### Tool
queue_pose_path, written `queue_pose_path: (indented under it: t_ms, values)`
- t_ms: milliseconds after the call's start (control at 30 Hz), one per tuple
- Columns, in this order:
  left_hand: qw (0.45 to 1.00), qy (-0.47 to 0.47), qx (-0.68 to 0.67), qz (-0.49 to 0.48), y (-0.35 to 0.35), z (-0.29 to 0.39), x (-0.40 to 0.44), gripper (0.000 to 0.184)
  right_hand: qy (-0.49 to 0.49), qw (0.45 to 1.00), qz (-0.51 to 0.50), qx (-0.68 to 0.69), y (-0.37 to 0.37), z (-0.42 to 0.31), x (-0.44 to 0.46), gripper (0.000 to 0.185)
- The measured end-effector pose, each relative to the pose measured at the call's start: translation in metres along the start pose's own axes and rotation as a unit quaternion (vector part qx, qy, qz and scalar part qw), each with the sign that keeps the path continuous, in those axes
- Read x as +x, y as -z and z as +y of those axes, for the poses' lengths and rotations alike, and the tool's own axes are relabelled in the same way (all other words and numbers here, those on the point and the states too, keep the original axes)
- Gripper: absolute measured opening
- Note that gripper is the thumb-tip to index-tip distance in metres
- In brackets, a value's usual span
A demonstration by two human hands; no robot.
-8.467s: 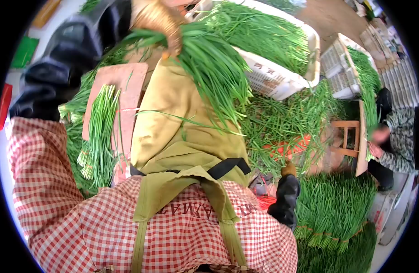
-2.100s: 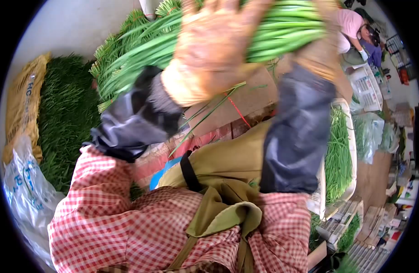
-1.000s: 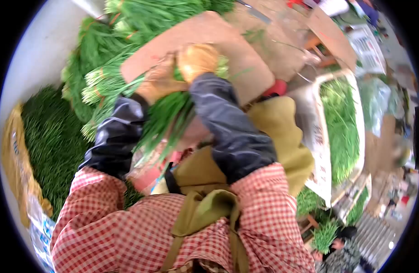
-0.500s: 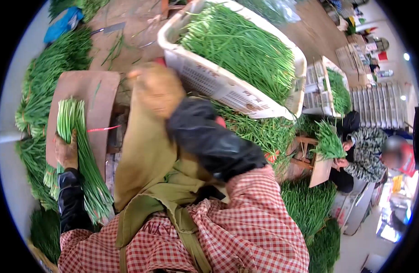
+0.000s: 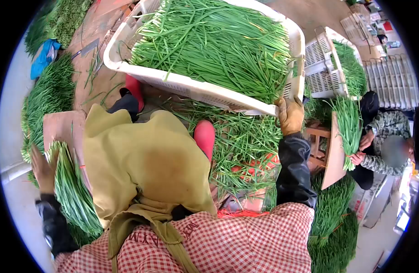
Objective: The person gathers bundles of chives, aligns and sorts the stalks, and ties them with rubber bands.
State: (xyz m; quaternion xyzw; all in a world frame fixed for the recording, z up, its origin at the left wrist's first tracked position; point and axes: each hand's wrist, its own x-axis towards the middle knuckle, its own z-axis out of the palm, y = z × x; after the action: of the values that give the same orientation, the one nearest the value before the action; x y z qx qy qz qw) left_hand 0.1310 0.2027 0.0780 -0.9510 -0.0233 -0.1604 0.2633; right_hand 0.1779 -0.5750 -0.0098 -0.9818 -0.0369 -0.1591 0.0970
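My right hand (image 5: 290, 115), in a tan work glove, grips the near right corner of the big white plastic crate (image 5: 182, 81). Long green garlic chives (image 5: 214, 50) fill that crate. To the left, my left hand (image 5: 43, 169) is at the edge of a bundle of garlic chives (image 5: 73, 191), fingers stretched out and slightly blurred. That bundle lies on a brown board (image 5: 59, 127), its pale stem ends pointing away from me. Whether the left fingers touch it I cannot tell.
Loose chives (image 5: 246, 150) cover the floor by my red boots (image 5: 204, 139). More chive piles (image 5: 50, 95) lie along the left wall, near a knife (image 5: 89, 48). At right, a co-worker (image 5: 387, 127) holds chives over a board, near another crate (image 5: 325, 68).
My right hand has moved right, from above my apron to the crate's corner. My left hand has come off the bundle to its left side. The view has shifted, showing the crate nearer.
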Motion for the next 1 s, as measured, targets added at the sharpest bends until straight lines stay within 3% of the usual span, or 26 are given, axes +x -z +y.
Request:
queue_pose_path:
  t_ms: [33,67,100,133,200,233,267,300,400,433,500,533,600,633,733,833,900,967,1000]
  values:
    - [0.994,-0.046,-0.091,0.037,0.027,0.036,0.06,0.071,-0.002,1.0,0.001,0.008,0.0,-0.001,-0.001,0.052]
    - [0.955,-0.132,-0.239,0.113,0.087,0.109,0.111,0.064,-0.053,0.992,0.049,0.102,0.002,-0.004,-0.002,0.051]
    - [0.922,-0.175,-0.319,0.132,0.105,0.159,0.147,0.056,-0.104,0.971,0.096,0.194,0.002,-0.006,-0.003,0.051]
    - [0.883,-0.203,-0.419,0.068,0.111,0.209,0.179,0.057,-0.085,0.97,0.123,0.193,-0.001,-0.007,-0.004,0.052]
    - [0.798,-0.431,-0.421,0.03,0.123,0.307,0.211,0.05,-0.07,0.975,0.132,0.167,-0.003,-0.004,-0.004,0.053]
    - [0.726,-0.385,-0.554,-0.132,0.138,0.373,0.219,0.053,-0.05,0.98,0.136,0.135,-0.003,-0.004,-0.004,0.054]
    - [0.718,-0.468,-0.499,-0.128,0.123,0.427,0.219,0.064,-0.057,0.979,0.131,0.146,-0.002,-0.005,-0.003,0.054]
    - [0.756,-0.488,-0.403,-0.167,0.134,0.476,0.208,0.076,-0.062,0.98,0.129,0.139,-0.003,-0.003,-0.005,0.052]
    - [0.777,-0.524,-0.225,-0.266,0.148,0.573,0.199,0.112,-0.056,0.976,0.145,0.155,-0.01,0.001,-0.005,0.046]
    - [0.786,-0.546,-0.12,-0.263,0.15,0.592,0.193,0.11,-0.052,0.976,0.148,0.149,-0.01,0.001,-0.004,0.042]
    - [0.775,-0.582,-0.075,-0.235,0.144,0.613,0.19,0.092,-0.069,0.977,0.141,0.142,-0.005,-0.003,-0.003,0.032]
    - [0.77,-0.585,-0.078,-0.241,0.141,0.617,0.185,0.092,-0.067,0.979,0.138,0.135,-0.006,-0.002,-0.005,0.031]
    - [0.719,-0.622,-0.126,-0.282,0.139,0.619,0.191,0.065,-0.058,0.979,0.149,0.125,-0.008,0.0,-0.001,0.03]
    - [0.721,-0.622,-0.127,-0.278,0.133,0.618,0.193,0.065,-0.059,0.979,0.147,0.128,-0.009,0.0,-0.002,0.031]
    - [0.734,-0.555,-0.289,-0.265,0.119,0.605,0.189,0.043,-0.067,0.979,0.137,0.138,-0.004,-0.003,-0.003,0.032]
    - [0.734,-0.5,-0.373,-0.269,0.116,0.593,0.193,0.044,-0.093,0.979,0.095,0.153,-0.001,-0.003,-0.008,0.033]
    - [0.72,-0.485,-0.391,-0.305,0.118,0.584,0.202,0.046,-0.163,0.916,0.15,0.333,0.0,-0.007,-0.007,0.037]
    - [0.696,-0.433,-0.488,-0.301,0.111,0.571,0.21,0.051,-0.207,0.885,0.174,0.379,0.016,-0.02,-0.012,0.051]
    - [0.676,-0.412,-0.525,-0.313,0.106,0.568,0.214,0.056,-0.211,0.876,0.192,0.389,0.015,-0.014,-0.02,0.048]
